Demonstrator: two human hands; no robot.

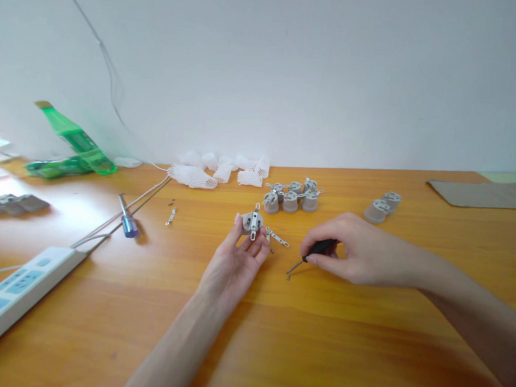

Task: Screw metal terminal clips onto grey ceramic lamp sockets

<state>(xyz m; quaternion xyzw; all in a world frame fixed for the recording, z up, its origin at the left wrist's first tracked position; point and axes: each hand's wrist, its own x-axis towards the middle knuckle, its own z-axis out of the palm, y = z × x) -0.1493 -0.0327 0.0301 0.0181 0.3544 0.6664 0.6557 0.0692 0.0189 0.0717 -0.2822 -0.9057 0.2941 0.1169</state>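
Note:
My left hand (237,267) is closed around a grey ceramic lamp socket (247,223), its flat end turned toward me. A metal bracket strip (254,223) lies across that end. In my right hand (352,252) is a screwdriver (319,248) with a black handle, its shaft slanting down to the left. The tip is at a small screw (288,278) on the table; whether they touch I cannot tell. Just right of my left fingers lie loose metal strips (279,238), partly hidden by the hand.
Several grey sockets (290,202) stand behind my hands, and two more (377,210) to the right. White foam nets (194,176) lie by the wall. To the left are a blue-handled screwdriver (129,225), a power strip (27,292), a loose strip (171,216) and green bottles (78,146).

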